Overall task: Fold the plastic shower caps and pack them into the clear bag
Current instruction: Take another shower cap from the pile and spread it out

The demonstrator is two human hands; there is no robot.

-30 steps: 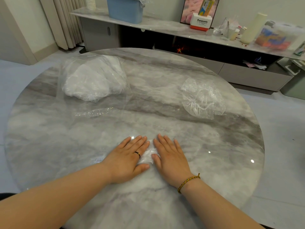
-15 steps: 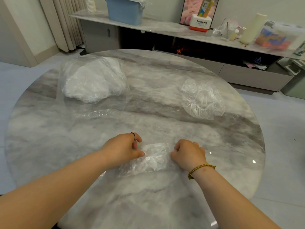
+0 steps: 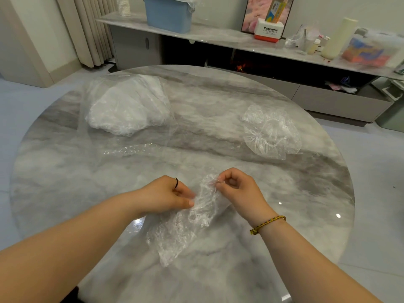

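A crumpled clear shower cap (image 3: 192,217) hangs between my two hands just above the near part of the round marble table (image 3: 65,193). My left hand (image 3: 166,195) pinches its left side with thumb and fingers. My right hand (image 3: 238,189) pinches its top edge and lifts it. The cap's lower end trails down onto the table toward me. A second shower cap (image 3: 271,132) lies spread open at the right. The clear bag (image 3: 126,110), holding a white heap of folded caps, lies at the far left with its mouth toward the table's middle.
Behind the table runs a low marble-topped cabinet (image 3: 218,36) with a blue bin (image 3: 168,14), a Panasonic box (image 3: 269,31) and bottles. Curtains hang at the back left. The table's edge curves close on the right.
Both hands lay flat pressing the cap on the table, then curled at its two sides. Now they pinch it and have raised it, so it hangs unfolded.
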